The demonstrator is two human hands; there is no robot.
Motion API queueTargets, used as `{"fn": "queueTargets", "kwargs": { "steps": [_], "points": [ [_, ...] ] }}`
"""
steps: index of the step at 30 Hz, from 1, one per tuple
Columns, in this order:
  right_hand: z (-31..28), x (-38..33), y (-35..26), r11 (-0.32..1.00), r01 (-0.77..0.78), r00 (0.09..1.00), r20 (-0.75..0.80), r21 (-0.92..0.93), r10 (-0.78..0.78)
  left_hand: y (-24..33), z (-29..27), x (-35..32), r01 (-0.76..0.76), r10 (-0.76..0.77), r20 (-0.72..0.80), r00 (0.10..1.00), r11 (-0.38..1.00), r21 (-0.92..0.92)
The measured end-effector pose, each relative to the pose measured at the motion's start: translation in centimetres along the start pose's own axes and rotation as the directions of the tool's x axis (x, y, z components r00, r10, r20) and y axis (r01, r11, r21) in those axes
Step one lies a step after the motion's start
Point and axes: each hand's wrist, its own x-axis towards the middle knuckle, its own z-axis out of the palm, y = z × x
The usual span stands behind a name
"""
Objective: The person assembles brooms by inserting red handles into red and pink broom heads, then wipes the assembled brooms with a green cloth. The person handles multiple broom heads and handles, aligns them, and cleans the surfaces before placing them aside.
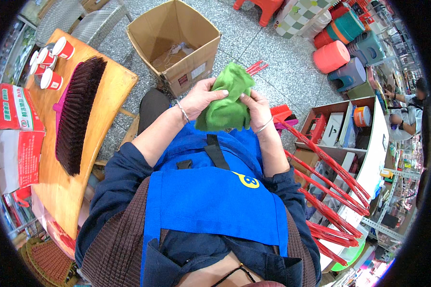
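A crumpled green cloth (pixel 227 107) hangs between my two hands in front of the blue apron on my lap. My left hand (pixel 199 99) pinches its left edge, thumb on top. On the opposite edge, my right hand (pixel 257 111) grips the cloth in the same way, with the thumb pressed on it. The fingers behind the cloth are partly hidden. Just beyond it stands an open cardboard box (pixel 196 60) with some clear plastic at its bottom. To my right, below that hand, lie several red-wrapped poles (pixel 328 162), and a red broom head (pixel 281 113) is close to my right wrist.
On the wooden table (pixel 107 103) at left lie a dark-bristled broom head (pixel 81 115), several red-and-white paper cups (pixel 51 79) and a red-and-white carton (pixel 19 136). A shelf unit (pixel 376 134) stands at right, plastic stools (pixel 333 56) behind it. Another person (pixel 409 112) is at far right.
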Motion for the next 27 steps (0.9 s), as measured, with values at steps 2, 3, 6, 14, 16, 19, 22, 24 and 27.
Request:
{"fn": "queueTargets", "kwargs": {
  "steps": [2,3,6,14,16,19,22,24,27],
  "points": [
    [-0.4,0.4,-0.1,0.984,0.053,0.997,-0.064,0.172,-0.043,-0.3,-0.7,0.0,0.037,-0.038,-0.01,0.999,0.997,-0.065],
    [-0.8,0.7,-0.3,0.97,0.055,0.994,-0.105,0.239,-0.03,-0.3,-1.2,0.0,0.073,-0.074,-0.005,0.997,0.993,-0.098],
    [-2.0,1.3,-0.5,0.912,-0.005,0.981,-0.173,0.411,0.083,-0.4,-2.2,-0.4,0.124,-0.12,0.035,0.992,0.98,-0.154],
    [-4.7,-0.2,-1.2,0.911,-0.168,0.985,0.02,0.376,0.173,1.2,-2.7,-1.1,-0.088,0.079,0.106,0.991,0.993,0.077],
    [-4.9,-0.4,-1.4,0.922,-0.147,0.989,0.077,0.359,0.128,1.5,-2.9,-1.1,-0.123,0.104,0.133,0.986,0.982,0.14],
    [-5.1,-0.2,-1.7,0.965,-0.112,0.986,-0.094,0.236,0.137,1.7,-3.5,-0.7,-0.162,0.124,0.133,0.983,0.929,0.332],
    [-5.3,0.3,-2.3,0.992,-0.081,0.991,-0.096,0.1,0.09,1.9,-4.0,0.0,-0.202,0.175,0.101,0.979,0.852,0.483],
    [-5.4,0.6,-2.9,1.0,-0.011,0.995,-0.103,0.011,0.012,2.3,-4.1,0.5,-0.196,0.193,0.057,0.98,0.846,0.496],
    [-5.7,0.6,-4.0,0.988,0.094,0.992,-0.072,-0.118,-0.103,3.6,-3.9,0.7,-0.265,0.309,-0.021,0.951,0.847,0.461]
  ]
}}
